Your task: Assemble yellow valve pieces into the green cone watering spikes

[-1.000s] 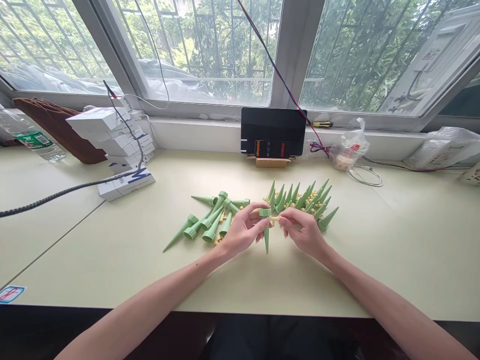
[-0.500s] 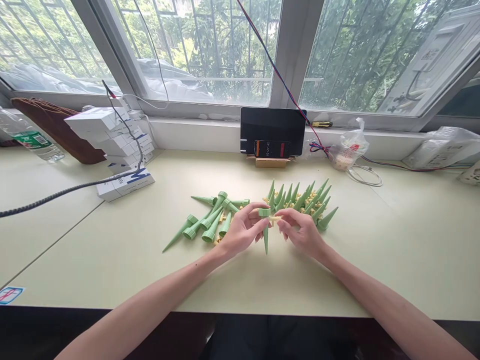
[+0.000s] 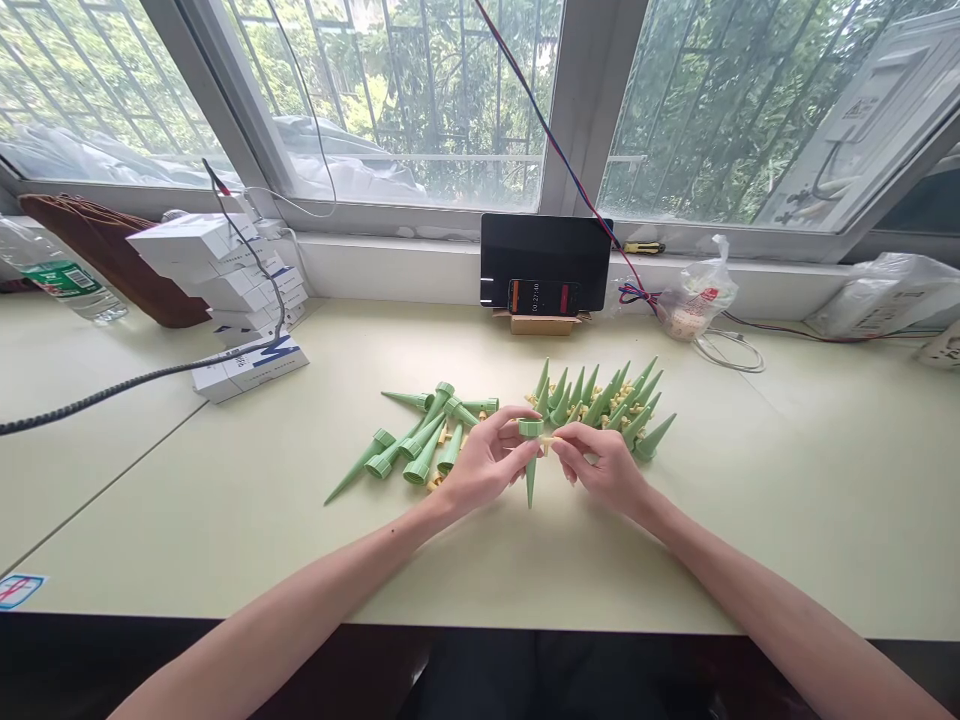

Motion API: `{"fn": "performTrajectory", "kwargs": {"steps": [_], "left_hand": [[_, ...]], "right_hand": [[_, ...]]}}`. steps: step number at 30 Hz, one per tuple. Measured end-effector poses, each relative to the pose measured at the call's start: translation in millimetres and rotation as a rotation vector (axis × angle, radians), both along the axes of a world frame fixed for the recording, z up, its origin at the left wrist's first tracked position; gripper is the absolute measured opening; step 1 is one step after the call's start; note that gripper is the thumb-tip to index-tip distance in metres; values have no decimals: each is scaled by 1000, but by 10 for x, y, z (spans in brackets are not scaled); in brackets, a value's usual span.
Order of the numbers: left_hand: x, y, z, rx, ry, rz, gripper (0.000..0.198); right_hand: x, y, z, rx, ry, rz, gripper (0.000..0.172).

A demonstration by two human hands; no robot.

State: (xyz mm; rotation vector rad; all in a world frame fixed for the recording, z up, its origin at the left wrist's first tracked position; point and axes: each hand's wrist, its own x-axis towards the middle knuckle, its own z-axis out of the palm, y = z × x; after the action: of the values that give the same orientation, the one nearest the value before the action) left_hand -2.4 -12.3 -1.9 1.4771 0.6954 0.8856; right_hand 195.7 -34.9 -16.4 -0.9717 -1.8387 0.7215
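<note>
My left hand [image 3: 484, 462] grips a green cone-shaped spike [image 3: 531, 465] near its wide top, tip pointing down above the table. My right hand [image 3: 604, 463] pinches a small cream-coloured piece [image 3: 549, 441] that sticks out of the spike's side. To the left lies a loose pile of green spikes [image 3: 420, 438] with a few cream pieces among them. Behind my right hand stands a cluster of green spikes [image 3: 600, 400] with cream pieces fitted, tips pointing up and away.
A black tablet [image 3: 546, 262] and a phone [image 3: 544, 297] lean against the window sill. A stack of white boxes [image 3: 225, 290] and a braided cable [image 3: 135, 380] are at the left, with a water bottle [image 3: 56, 275]. Plastic bags [image 3: 701, 295] sit at the right.
The hands and the spike have barely moved; the spike's top tilted slightly and the right fingers shifted a little on the cream piece.
</note>
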Motion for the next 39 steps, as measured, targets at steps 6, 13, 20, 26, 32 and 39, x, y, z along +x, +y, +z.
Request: {"fn": "performTrajectory", "kwargs": {"steps": [6,13,20,26,32,39], "left_hand": [[3,-6,-9,-2,5,-1,36],[-4,7,33,-28,-48,56,36],[2,-5,29,-25,-16,43,35],[-1,-14,-3,29,15,41,34],[0,-20,2,16,9,31,35],[-1,-7,32,-2,-9,45,35]], "right_hand": [[3,8,-8,-10,-56,-14,36],[-5,-22,-21,-79,9,-12,20],[-5,-15,-14,-49,-23,-15,18],[0,7,-6,-27,-70,-5,30],[4,8,-19,-45,-63,-12,36],[-1,-1,-41,-60,-25,-1,21]]}}
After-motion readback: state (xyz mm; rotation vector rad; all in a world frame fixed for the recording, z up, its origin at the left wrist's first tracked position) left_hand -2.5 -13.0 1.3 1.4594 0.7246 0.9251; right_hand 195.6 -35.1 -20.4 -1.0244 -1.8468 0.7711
